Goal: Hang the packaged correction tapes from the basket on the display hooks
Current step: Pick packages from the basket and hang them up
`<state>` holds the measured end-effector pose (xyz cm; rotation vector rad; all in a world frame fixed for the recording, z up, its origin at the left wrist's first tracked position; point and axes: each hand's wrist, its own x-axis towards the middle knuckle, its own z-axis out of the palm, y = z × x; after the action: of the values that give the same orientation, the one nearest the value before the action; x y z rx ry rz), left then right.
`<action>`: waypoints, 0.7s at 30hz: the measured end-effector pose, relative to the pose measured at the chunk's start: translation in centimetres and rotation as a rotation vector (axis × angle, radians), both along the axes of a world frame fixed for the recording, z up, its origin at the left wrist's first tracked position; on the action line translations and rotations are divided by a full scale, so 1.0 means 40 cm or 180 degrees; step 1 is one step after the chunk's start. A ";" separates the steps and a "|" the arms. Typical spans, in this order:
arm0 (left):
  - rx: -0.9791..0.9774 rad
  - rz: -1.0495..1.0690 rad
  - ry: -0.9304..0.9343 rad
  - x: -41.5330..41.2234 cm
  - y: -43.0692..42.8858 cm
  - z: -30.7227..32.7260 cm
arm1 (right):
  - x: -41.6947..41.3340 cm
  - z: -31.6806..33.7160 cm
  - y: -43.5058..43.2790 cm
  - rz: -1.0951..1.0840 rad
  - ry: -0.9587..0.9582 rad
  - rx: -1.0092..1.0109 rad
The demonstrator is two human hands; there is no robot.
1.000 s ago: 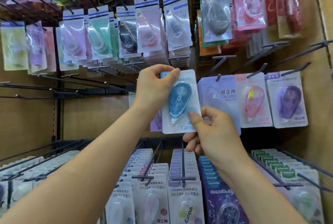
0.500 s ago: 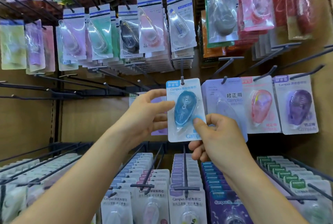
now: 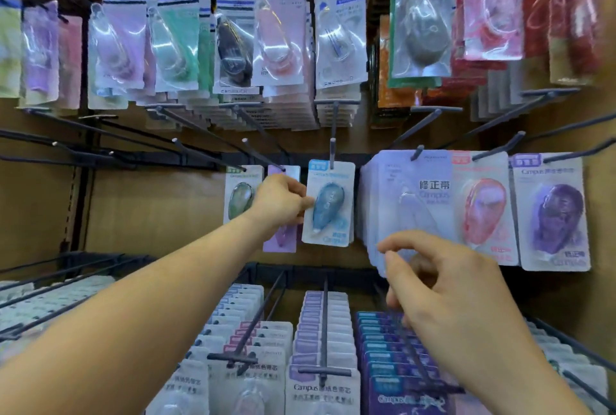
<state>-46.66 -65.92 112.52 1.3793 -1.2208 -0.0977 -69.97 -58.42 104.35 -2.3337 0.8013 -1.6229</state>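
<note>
Blue pack [image 3: 328,204] is hanging on its hook [image 3: 332,151] at 12 o'clock, left hand [image 3: 283,203] pinching its 9 o'clock edge, right hand [image 3: 443,284] hovering empty w/ fingers [image 3: 410,241] loosely apart, so this one's prob. done; basket isn't showing.

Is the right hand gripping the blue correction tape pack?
No, the right hand hangs empty below and right of the blue correction tape pack, which only the left hand pinches at its left edge.

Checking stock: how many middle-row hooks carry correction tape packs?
6, left to right: green pack, lilac pack behind the left hand, blue pack, lavender stack, red pack, purple pack. More may hang hidden behind.
</note>
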 end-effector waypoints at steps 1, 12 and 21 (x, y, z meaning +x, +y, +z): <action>-0.0006 0.0050 0.0005 0.003 -0.020 0.000 | -0.005 0.001 -0.005 -0.0083 0.0044 -0.0050; -0.0035 0.0310 -0.0303 0.009 -0.019 -0.026 | -0.004 -0.018 -0.032 -0.0027 0.1087 -0.0368; 0.0181 0.0829 -0.1352 -0.005 0.336 -0.176 | 0.076 -0.019 0.011 0.0665 0.1910 -0.0641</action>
<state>-46.86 -52.48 105.48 1.6498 -1.3766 0.3621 -66.95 -57.96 103.58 -2.9813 0.4693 -0.9575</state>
